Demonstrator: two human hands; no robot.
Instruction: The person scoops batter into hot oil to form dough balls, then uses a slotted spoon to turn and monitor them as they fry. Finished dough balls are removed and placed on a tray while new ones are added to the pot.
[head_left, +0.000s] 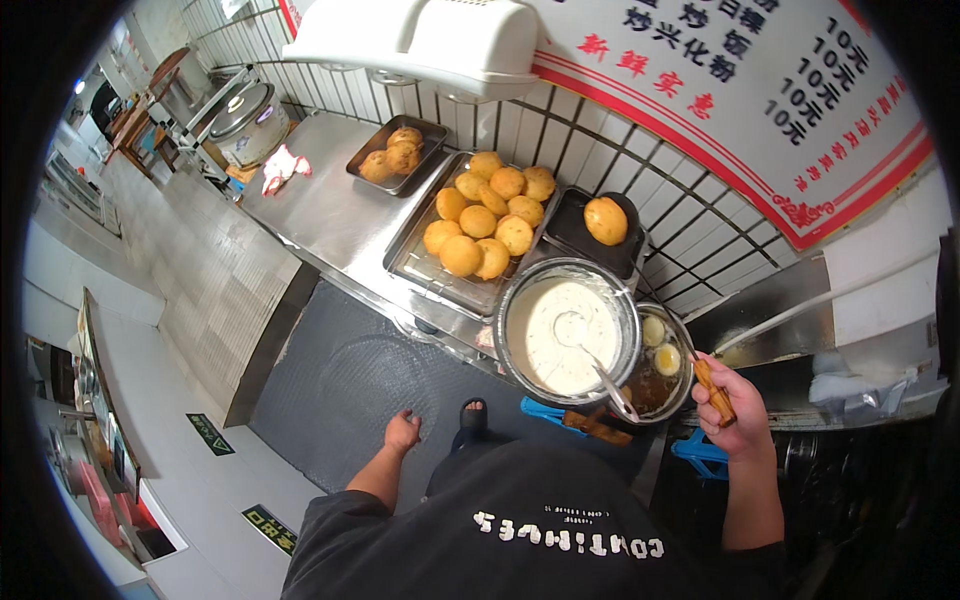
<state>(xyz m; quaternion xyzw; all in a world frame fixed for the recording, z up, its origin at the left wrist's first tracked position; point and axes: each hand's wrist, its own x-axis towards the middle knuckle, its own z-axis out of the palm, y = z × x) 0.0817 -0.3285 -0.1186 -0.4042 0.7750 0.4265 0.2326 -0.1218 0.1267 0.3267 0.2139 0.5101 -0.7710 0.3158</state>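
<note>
My right hand (731, 409) is closed around the wooden handle (714, 391) of a long-handled metal tool. Its dark shaft runs up and left to the small black tray (559, 225), where a fried cake (605, 221) lies at or on its far end. My left hand (403, 430) hangs low over the floor, holding nothing visible, its fingers partly curled. Before me a metal pot (504, 330) holds white batter (559, 367) with a ladle (616, 391) standing in it. Just right of the pot, pale round pieces (667, 360) float in a pan of hot oil (651, 391).
A wire-racked tray (405, 262) bears several golden fried cakes; a smaller tray (427, 169) holds darker ones. A rice cooker (247, 124) stands at the far left. The tiled wall and a white hood (465, 45) bound the steel counter (322, 187). A blue stool (699, 455) is below right.
</note>
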